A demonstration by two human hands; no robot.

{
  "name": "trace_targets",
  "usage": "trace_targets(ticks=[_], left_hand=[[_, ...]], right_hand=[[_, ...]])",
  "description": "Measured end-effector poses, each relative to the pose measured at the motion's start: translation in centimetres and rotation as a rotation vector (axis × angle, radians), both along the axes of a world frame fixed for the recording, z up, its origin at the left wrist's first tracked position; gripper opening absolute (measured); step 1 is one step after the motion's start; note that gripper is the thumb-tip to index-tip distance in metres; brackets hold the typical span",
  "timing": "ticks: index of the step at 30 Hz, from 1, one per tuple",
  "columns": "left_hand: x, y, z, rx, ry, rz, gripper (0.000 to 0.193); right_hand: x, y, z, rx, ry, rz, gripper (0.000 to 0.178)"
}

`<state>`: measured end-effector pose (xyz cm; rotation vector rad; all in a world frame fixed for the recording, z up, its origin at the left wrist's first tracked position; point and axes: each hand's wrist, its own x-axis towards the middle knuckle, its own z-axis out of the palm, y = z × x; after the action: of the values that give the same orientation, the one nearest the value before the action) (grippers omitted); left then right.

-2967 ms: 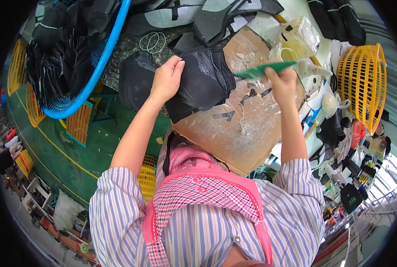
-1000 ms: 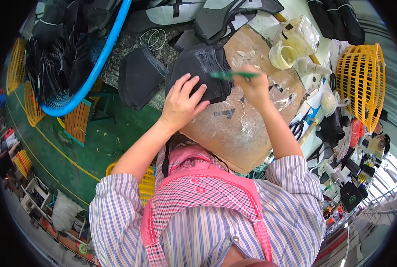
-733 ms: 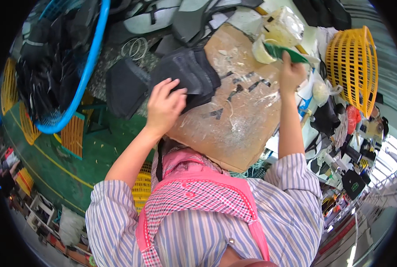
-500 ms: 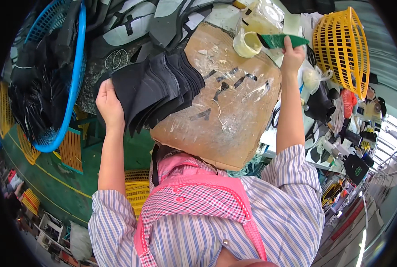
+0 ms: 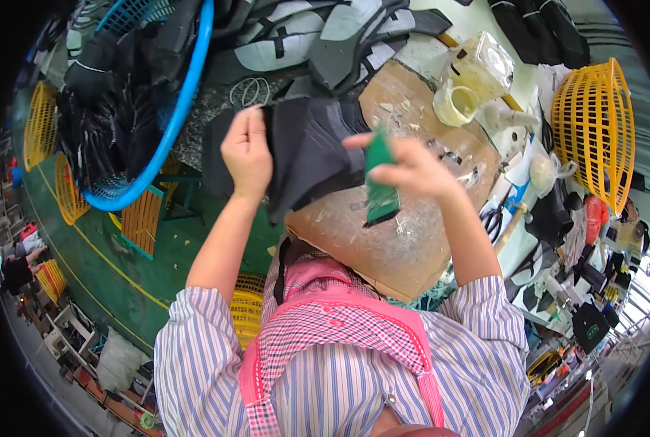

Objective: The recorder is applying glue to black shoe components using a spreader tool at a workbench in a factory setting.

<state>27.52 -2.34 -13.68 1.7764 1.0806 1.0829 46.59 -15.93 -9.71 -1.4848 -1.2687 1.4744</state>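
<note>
My left hand (image 5: pixel 247 156) is closed, its fingertips pinching the left part of a fanned stack of black sheet pieces (image 5: pixel 317 149), which look like cut fabric or foam. My right hand (image 5: pixel 419 169), somewhat blurred, grips a flat green brush (image 5: pixel 380 182) just right of the stack. The brush's dark end points down toward me, over the worn brown cardboard (image 5: pixel 339 222). Beyond it stands a cream-coloured glue cup (image 5: pixel 456 103), joined to a cloudy plastic container (image 5: pixel 485 65).
A blue-rimmed basket (image 5: pixel 172 138) full of black pieces stands at the left. More grey and black cut pieces (image 5: pixel 339 54) lie at the back. An orange-yellow basket (image 5: pixel 594 135) is on the right, near scissors (image 5: pixel 492 222) and a knotted plastic bag (image 5: pixel 547 173).
My right hand has brought the brush from the glue cup left and nearer, beside the stack; its dark end now points down. My left hand stays at the black sheets. The view has shifted.
</note>
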Motion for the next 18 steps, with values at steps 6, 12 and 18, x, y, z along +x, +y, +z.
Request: trace_targets(ticks=[6,12,18], left_hand=[[-1.4,4.4,6.1,-0.648,-0.893,0.076,0.021],[-1.4,5.2,1.3,-0.755,0.021,-0.573,0.031],[-0.5,4.5,-2.7,-1.37,-0.085,-0.612,0.037]], right_hand=[[-2.7,1.3,0.6,-0.109,-0.716,0.375,0.028],[2.9,-0.7,-1.9,-0.036,0.141,-0.604,0.013],[1.3,2.7,-1.9,0.104,0.175,-0.631,0.007]])
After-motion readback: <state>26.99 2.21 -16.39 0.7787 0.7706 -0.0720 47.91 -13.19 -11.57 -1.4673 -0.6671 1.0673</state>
